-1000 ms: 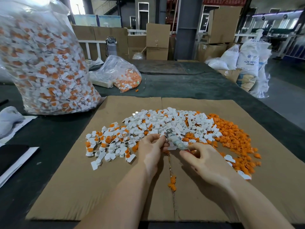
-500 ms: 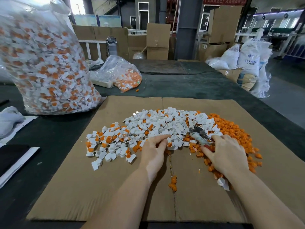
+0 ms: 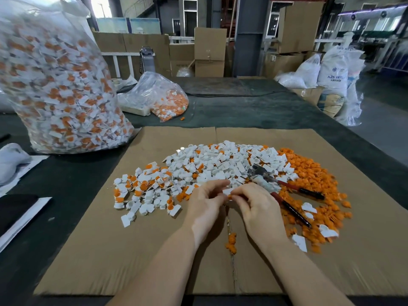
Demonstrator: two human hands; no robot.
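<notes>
A heap of small white plastic parts [image 3: 212,164], many with orange inserts, lies on a flat cardboard sheet [image 3: 92,257]. To its right spreads a pile of loose orange pieces [image 3: 318,180]. My left hand [image 3: 205,206] and my right hand [image 3: 258,208] meet at the heap's near edge. Together they pinch one small white part [image 3: 227,192] with an orange bit showing under it. Pliers with red and black handles [image 3: 284,191] lie on the pile just right of my right hand, with no hand on them.
A large clear bag [image 3: 57,85] full of white-and-orange parts stands at the left. A smaller clear bag [image 3: 159,96] lies behind the cardboard. A few orange pieces [image 3: 230,241] sit on the cardboard seam. Boxes and white sacks [image 3: 333,71] stand beyond the dark table.
My right hand set the pliers down on the orange pile and came left to the white part. My left hand picked that part from the heap's edge.
</notes>
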